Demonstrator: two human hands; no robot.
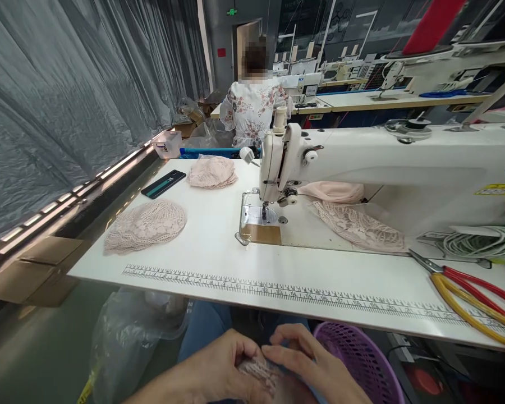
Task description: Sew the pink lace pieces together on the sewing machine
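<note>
Low in front of my lap, my left hand (231, 365) is closed on a beige lace piece (261, 373), thumb and fingers pressed on its edge. My right hand (305, 359) has curled fingers at the other side of the lace, gripping it too. Part of the lace is hidden under both hands. Above them on the table are a pile of beige lace pieces (147, 224) at the left and another pile (212, 171) farther back. More beige lace (359, 224) lies under the arm of the white sewing machine (336, 151).
Red-and-yellow-handled scissors (467, 294) lie at the table's right. A phone (164, 184) rests between the lace piles. A purple basket (357, 359) and a clear plastic bag (130, 336) are below the table's front edge. Beyond the table stands a person (255, 106).
</note>
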